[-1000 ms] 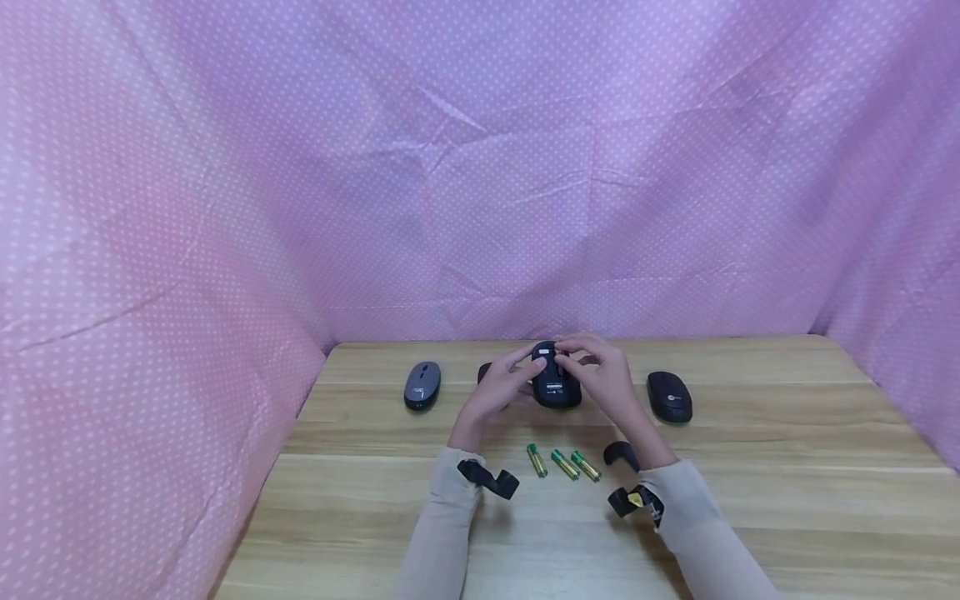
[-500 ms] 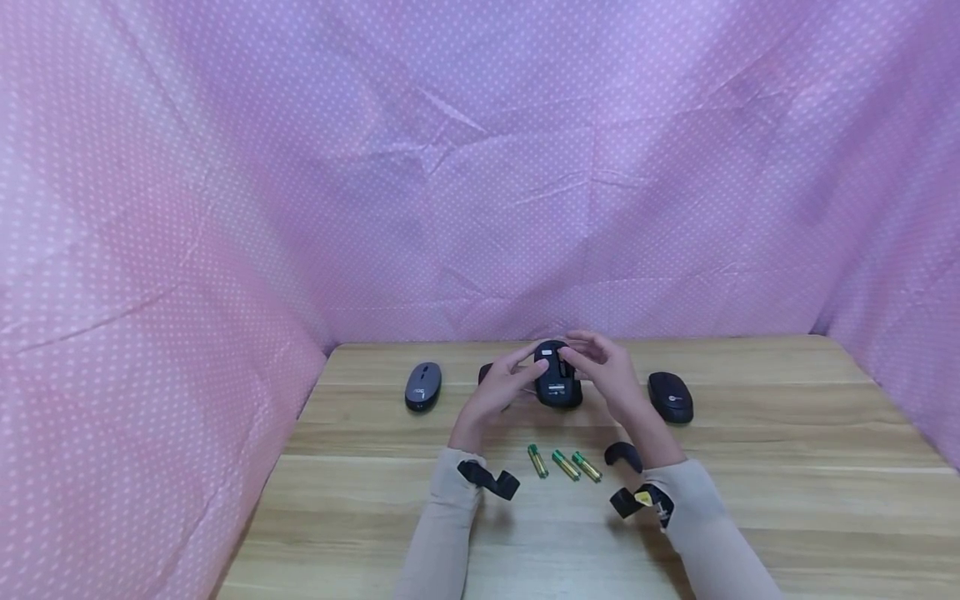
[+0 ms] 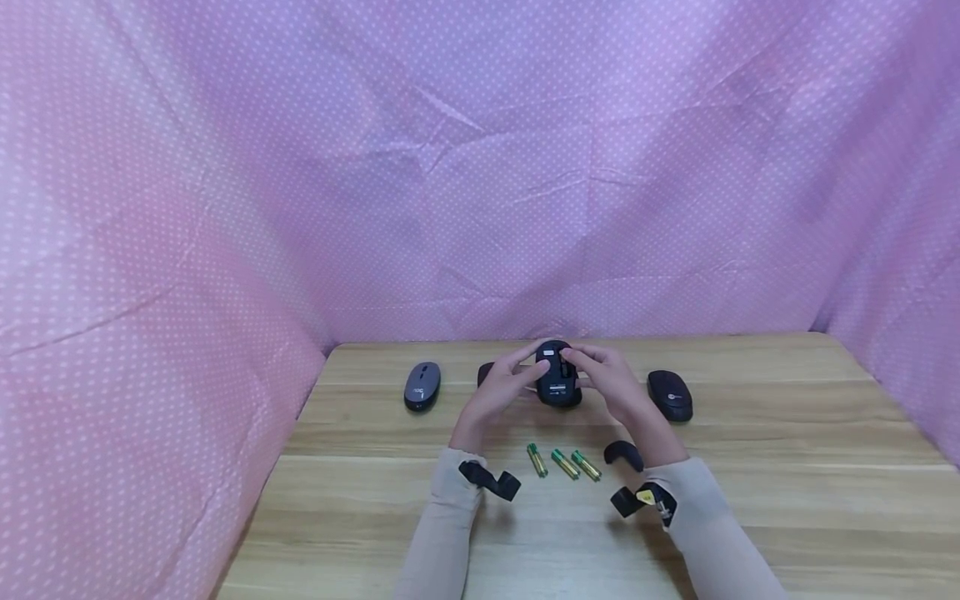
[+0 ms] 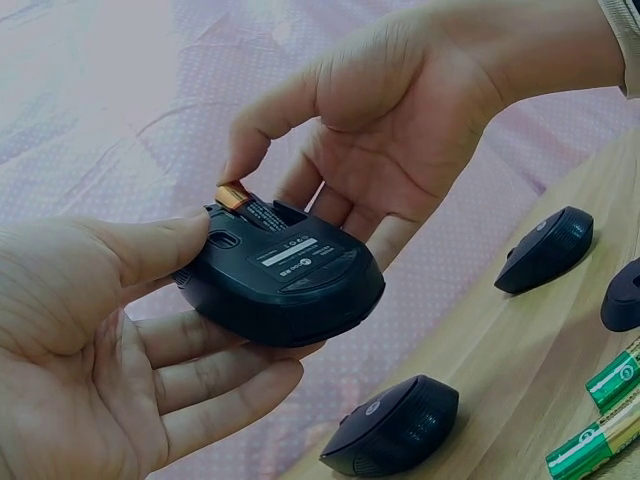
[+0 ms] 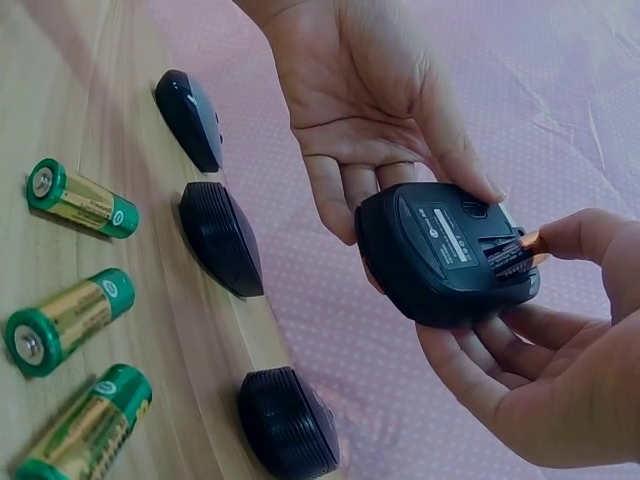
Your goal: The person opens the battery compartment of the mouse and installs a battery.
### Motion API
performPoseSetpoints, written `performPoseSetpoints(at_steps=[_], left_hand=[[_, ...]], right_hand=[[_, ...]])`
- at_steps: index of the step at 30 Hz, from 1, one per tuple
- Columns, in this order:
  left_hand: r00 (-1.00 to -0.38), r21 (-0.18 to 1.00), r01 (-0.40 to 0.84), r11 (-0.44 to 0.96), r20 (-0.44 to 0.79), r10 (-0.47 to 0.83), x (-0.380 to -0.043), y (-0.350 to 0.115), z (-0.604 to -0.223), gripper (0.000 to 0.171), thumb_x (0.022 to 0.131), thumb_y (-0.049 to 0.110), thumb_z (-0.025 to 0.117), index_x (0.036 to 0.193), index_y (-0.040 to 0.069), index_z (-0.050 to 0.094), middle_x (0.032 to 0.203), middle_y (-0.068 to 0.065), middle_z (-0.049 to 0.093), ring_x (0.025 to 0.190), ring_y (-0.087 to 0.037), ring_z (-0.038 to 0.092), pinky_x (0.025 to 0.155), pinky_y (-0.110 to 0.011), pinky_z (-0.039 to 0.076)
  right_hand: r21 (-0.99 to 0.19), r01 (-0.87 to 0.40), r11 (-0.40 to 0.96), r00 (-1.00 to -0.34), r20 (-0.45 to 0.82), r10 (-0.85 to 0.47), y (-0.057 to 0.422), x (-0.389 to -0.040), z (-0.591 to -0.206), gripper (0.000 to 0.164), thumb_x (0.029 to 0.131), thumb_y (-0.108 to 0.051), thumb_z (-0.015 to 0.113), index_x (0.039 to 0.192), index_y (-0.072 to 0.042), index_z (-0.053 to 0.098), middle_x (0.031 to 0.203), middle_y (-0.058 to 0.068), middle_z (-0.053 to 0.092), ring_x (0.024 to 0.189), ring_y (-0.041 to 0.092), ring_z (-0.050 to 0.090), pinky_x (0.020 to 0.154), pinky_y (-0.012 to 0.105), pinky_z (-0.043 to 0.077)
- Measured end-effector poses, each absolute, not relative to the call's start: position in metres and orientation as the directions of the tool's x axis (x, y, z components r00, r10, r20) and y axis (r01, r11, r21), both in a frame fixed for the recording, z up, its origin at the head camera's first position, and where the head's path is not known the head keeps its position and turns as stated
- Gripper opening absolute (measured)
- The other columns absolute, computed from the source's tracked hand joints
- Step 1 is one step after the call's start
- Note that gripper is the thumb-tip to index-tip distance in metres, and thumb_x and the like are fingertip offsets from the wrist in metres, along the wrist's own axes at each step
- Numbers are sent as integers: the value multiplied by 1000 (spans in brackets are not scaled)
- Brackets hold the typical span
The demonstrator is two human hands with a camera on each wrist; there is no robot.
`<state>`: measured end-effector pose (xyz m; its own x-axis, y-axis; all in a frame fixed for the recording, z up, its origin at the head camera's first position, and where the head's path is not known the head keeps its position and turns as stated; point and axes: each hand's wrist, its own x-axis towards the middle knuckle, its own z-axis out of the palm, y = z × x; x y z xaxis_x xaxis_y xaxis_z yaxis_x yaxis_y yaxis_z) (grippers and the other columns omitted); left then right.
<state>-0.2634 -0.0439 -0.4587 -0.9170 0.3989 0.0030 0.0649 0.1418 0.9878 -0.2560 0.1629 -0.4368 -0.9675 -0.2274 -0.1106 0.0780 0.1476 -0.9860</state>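
Observation:
In the head view a black computer mouse (image 3: 557,377) is held bottom side up, its label facing me. My left hand (image 3: 498,388) grips its left side, thumb on the underside and fingers beneath, as the left wrist view shows. A black battery with a copper end (image 4: 245,208) lies slanted in the open slot, copper end raised. My right hand (image 3: 611,379) has its thumb on that end, other fingers behind the mouse. Below the hands lie three green-and-gold batteries: the left battery (image 3: 537,460), the middle battery (image 3: 565,464) and the right battery (image 3: 587,466).
A grey mouse (image 3: 422,386) stands at the left of the wooden table (image 3: 360,517), a dark mouse (image 3: 670,396) at the right. Another dark mouse (image 5: 222,240) is mostly hidden behind my left hand. A curved black piece (image 3: 623,454) lies near my right wrist. Pink dotted cloth (image 3: 480,208) hangs behind.
My right fingers have moved from the top of the mouse to behind it, and the thumb now rests at the battery's end. The mouse has shifted slightly right.

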Motion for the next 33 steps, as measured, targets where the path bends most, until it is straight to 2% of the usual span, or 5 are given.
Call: performPoseSetpoints(at_steps=[8,16,21,27,33], left_hand=[[-910,982,97,161,22,414,-260,-44,-457,50,106,31,56,154,23,46,150,-13,56,111,-26,71,90,-37,61],[-920,976,112,189,30,390,-262,-42,-458,49,107,32,54,154,18,48,146,-16,58,97,-20,73,88,-37,62],[-905,979,118,169,36,423,-261,-42,-457,48,107,30,53,154,18,47,146,-17,58,99,-24,74,87,-37,62],[-896,982,109,152,31,443,-261,-41,-459,48,108,28,53,154,18,46,148,-17,56,102,-27,74,85,-37,63],[-899,980,105,168,22,436,-260,-41,-458,46,108,28,53,153,23,48,150,-15,53,102,-27,74,86,-38,62]], right_hand=[[-990,81,119,-970,-106,-220,162,-255,-438,49,106,-26,53,142,6,53,149,24,50,135,33,49,105,39,54],[-990,83,113,-977,-104,-186,158,-258,-442,50,107,-26,54,142,8,52,142,24,56,110,9,58,92,23,55],[-975,16,221,-982,-57,-178,157,-256,-442,47,108,-27,52,142,5,55,141,26,59,114,17,62,93,25,54],[-953,-48,301,-982,-11,-190,158,-255,-444,45,109,-26,49,143,3,54,140,26,59,123,33,60,99,38,57],[-943,-62,328,-977,-9,-212,160,-257,-446,44,110,-24,47,144,3,53,141,26,58,125,35,59,98,40,57]])
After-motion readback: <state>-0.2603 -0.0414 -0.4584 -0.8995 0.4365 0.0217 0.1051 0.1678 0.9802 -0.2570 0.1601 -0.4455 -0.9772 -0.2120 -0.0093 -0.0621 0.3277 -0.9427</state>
